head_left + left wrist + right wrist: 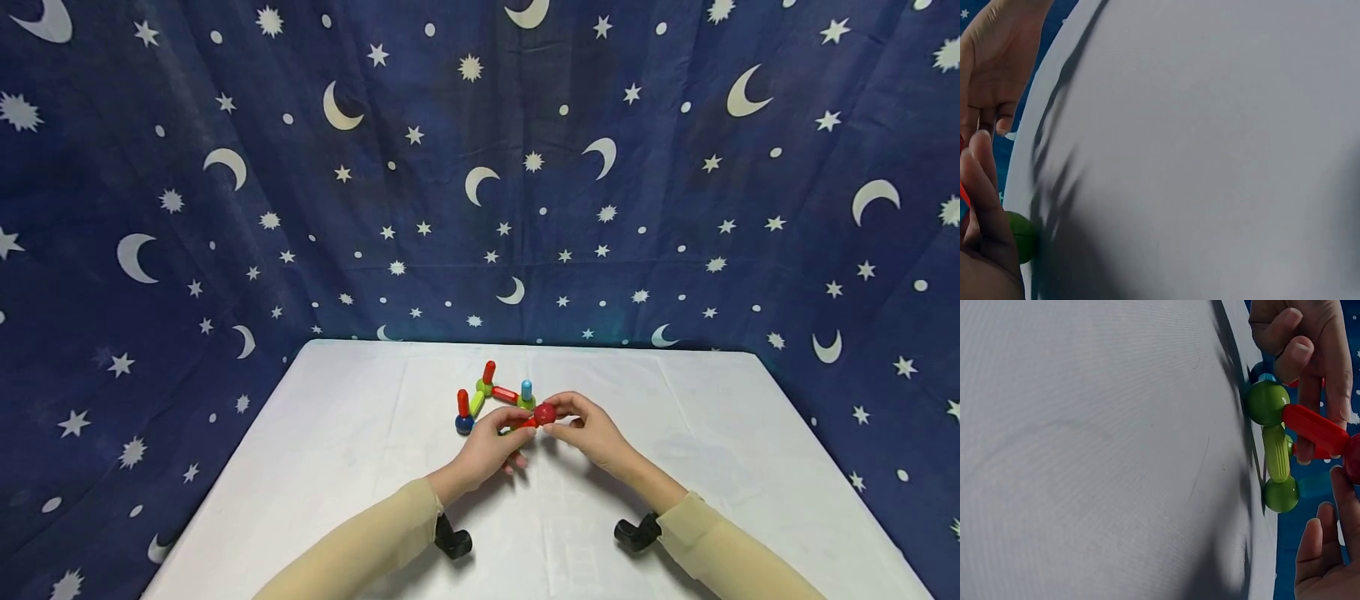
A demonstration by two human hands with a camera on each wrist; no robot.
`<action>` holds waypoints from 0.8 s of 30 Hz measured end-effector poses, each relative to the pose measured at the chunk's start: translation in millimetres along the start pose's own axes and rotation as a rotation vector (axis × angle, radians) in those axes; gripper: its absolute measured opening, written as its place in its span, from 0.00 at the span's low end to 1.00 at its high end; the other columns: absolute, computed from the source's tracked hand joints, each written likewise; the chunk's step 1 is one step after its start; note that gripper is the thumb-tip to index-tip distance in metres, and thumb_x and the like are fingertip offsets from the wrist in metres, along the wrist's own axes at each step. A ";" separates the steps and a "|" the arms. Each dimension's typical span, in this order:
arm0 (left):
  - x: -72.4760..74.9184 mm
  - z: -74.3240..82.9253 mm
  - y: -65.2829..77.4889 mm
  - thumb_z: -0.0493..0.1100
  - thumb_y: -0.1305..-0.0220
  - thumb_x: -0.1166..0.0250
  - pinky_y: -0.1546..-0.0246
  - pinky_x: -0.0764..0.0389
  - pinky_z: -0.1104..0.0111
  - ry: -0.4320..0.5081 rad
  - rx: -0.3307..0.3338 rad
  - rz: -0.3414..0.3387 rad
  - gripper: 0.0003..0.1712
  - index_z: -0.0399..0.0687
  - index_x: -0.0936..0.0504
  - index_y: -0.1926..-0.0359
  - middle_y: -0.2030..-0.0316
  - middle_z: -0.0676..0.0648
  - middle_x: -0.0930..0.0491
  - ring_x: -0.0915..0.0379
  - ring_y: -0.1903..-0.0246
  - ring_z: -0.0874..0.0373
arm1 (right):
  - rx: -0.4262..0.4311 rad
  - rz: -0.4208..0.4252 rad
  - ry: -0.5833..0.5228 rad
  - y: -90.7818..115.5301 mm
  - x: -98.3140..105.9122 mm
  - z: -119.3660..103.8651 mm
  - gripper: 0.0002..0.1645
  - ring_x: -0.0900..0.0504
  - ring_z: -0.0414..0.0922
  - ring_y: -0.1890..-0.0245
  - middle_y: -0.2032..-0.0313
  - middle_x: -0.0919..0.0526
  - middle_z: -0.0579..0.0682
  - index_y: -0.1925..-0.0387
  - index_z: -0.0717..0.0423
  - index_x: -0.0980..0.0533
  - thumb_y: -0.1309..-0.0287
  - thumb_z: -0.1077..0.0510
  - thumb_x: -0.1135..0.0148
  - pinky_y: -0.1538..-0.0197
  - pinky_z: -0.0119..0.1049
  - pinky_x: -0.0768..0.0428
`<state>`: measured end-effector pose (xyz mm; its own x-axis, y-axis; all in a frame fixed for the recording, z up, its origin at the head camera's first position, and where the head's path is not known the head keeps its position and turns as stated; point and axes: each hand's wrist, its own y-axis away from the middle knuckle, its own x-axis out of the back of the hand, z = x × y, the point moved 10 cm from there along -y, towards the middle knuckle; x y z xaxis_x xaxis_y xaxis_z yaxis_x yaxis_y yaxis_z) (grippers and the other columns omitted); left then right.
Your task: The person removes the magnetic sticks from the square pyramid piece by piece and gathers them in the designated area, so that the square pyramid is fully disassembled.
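Note:
A small frame of toy rods and balls stands on the white table, with both hands at its near right corner. My left hand pinches a red rod that rises from a green ball. On the rod's upper end sits a red ball, which my right hand holds between thumb and fingers. Farther back are a light blue upright rod on a green ball and a red upright rod on another. At left, a second red upright stands on a dark blue ball.
The white cloth-covered table spreads around the frame. A dark blue curtain with moons and stars hangs behind and at the sides. Black wrist-camera mounts jut from beneath both sleeves, above the table's near part.

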<state>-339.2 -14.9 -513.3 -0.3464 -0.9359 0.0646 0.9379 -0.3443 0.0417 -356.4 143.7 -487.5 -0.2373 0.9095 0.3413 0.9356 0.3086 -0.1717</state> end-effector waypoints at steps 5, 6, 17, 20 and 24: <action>-7.7 -9.4 -5.4 0.47 0.29 0.32 0.82 0.23 0.72 0.129 0.050 -0.001 0.21 0.45 0.22 0.40 0.49 0.38 0.19 0.19 0.81 0.58 | -0.008 0.004 -0.024 1.4 0.7 1.5 0.22 0.19 0.43 0.55 0.55 0.14 0.51 0.44 0.55 0.21 0.38 0.56 0.27 0.55 0.34 0.25; -8.6 -10.3 -6.1 0.47 0.29 0.32 0.82 0.23 0.72 0.142 0.053 0.003 0.21 0.44 0.22 0.40 0.48 0.36 0.19 0.19 0.81 0.59 | -0.016 0.004 -0.030 1.5 0.7 2.2 0.22 0.19 0.44 0.55 0.55 0.14 0.52 0.44 0.55 0.21 0.38 0.57 0.27 0.55 0.35 0.25; -11.1 -12.2 -8.2 0.47 0.29 0.33 0.83 0.24 0.72 0.160 0.054 0.047 0.19 0.44 0.21 0.42 0.51 0.33 0.19 0.19 0.81 0.59 | -0.127 -0.003 -0.141 5.0 -0.3 16.1 0.26 0.19 0.47 0.54 0.51 0.15 0.54 0.39 0.57 0.23 0.36 0.55 0.29 0.53 0.40 0.23; -10.9 -12.0 -8.4 0.48 0.29 0.32 0.83 0.25 0.73 0.158 0.052 0.058 0.19 0.45 0.20 0.42 0.51 0.33 0.19 0.19 0.81 0.59 | -0.155 -0.001 -0.139 5.1 -0.7 19.4 0.26 0.20 0.48 0.52 0.50 0.15 0.53 0.38 0.55 0.23 0.36 0.53 0.29 0.52 0.42 0.22; -10.5 -12.0 -8.8 0.48 0.29 0.32 0.85 0.27 0.73 0.157 0.050 0.071 0.20 0.45 0.19 0.41 0.51 0.33 0.19 0.20 0.82 0.59 | -0.163 0.001 -0.143 4.2 -1.2 21.3 0.26 0.20 0.49 0.49 0.48 0.16 0.54 0.39 0.54 0.22 0.36 0.53 0.29 0.48 0.43 0.21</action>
<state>-343.6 -2.9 -526.3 -0.2688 -0.9592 -0.0875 0.9566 -0.2765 0.0923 -357.7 149.8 -508.2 -0.2599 0.9437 0.2044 0.9630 0.2689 -0.0168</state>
